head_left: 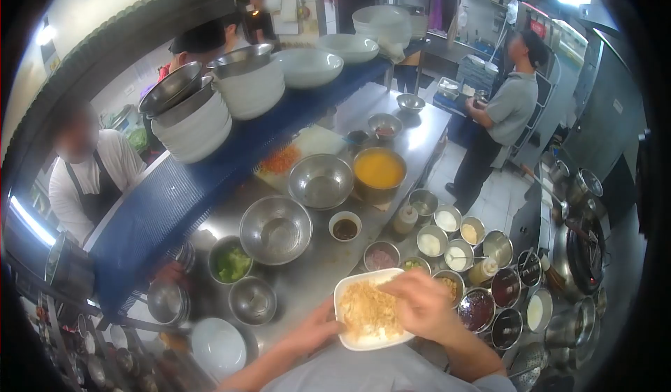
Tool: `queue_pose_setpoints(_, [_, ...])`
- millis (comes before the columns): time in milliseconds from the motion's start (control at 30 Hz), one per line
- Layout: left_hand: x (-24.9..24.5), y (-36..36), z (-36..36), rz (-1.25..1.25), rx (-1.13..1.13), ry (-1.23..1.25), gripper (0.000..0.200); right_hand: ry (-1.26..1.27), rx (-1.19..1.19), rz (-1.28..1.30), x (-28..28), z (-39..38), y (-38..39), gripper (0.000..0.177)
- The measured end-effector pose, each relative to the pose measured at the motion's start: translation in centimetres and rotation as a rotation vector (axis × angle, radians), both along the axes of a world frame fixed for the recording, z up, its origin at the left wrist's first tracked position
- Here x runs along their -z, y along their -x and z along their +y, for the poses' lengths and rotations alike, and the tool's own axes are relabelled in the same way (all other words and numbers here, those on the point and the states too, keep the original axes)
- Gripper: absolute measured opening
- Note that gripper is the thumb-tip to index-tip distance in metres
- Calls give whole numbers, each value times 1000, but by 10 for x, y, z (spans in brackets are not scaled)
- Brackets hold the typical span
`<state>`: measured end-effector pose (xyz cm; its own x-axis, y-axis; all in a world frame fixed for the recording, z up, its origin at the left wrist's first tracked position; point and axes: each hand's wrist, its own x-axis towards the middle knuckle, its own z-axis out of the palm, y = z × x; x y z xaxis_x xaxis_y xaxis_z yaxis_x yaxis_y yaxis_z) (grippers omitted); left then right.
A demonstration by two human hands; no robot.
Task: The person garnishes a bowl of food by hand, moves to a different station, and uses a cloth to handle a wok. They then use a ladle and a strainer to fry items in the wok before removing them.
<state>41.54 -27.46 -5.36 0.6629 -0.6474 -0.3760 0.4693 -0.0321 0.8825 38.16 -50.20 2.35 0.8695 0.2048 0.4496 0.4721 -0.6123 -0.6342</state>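
Note:
A white rounded-square dish point(374, 342) is held close to my body, with pale golden flakes or crumbs point(370, 308) spread inside it. My left hand point(313, 330) grips its left side. Over the dish's right side is my right hand point(425, 304), fingers curled together and reaching down toward the flakes; whatever is between the fingertips is hidden. Just beyond the dish stand a metal bowl of pinkish food point(381, 255) and a small white cup of dark liquid point(344, 227).
Wide steel bowls point(277, 230) and a pot of orange liquid point(379, 169) stand on the steel counter. Several ingredient containers point(478, 307) crowd the right. A blue shelf point(161, 207) carries stacked bowls. One person point(514, 102) stands at back right; others are behind the shelf.

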Motion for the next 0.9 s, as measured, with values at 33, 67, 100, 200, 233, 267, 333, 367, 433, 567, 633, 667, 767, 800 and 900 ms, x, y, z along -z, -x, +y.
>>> queue_pose_setpoints(33, [6,1,-4,54,-25,-5,73,91,-8,-51,33,8,-8,28])
queue_pose_setpoints(67, [12,2,-7,105,-54,-8,72,185,-20,-105,48,12,-12,28])
queue_pose_setpoints(100, [20,3,-8,95,-66,0,72,121,-10,-97,48,11,-12,27])
queue_pose_setpoints(200, [48,1,-12,48,-85,-6,72,-94,59,-57,48,1,-9,23])
queue_pose_setpoints(233, [62,0,-12,24,-90,-35,71,-188,99,-30,54,1,-8,22])
queue_pose_setpoints(267, [73,-1,-12,-2,-98,-63,70,-282,138,-4,63,2,-10,20])
queue_pose_setpoints(333, [86,-2,-15,36,-135,-18,68,-62,95,-56,109,11,-25,17])
queue_pose_setpoints(367, [94,-2,-16,58,-158,7,67,54,52,-35,129,11,-31,17])
queue_pose_setpoints(433, [127,-12,-16,-2,-198,88,64,63,154,-6,133,16,-35,14])
queue_pose_setpoints(567, [114,-11,-11,180,-338,5,56,-124,273,188,121,27,-46,16])
queue_pose_setpoints(633, [125,-19,-7,178,-390,66,53,-2,83,181,162,19,-68,17])
queue_pose_setpoints(667, [131,-21,-6,191,-423,95,51,59,-21,191,176,18,-70,18])
queue_pose_setpoints(767, [148,-29,-6,150,-431,122,52,-28,183,187,172,32,-77,4])
queue_pose_setpoints(800, [151,-39,0,155,-415,105,52,-20,177,89,177,34,-88,5])
queue_pose_setpoints(900, [179,-51,2,149,-503,60,56,29,210,89,175,43,-98,8])
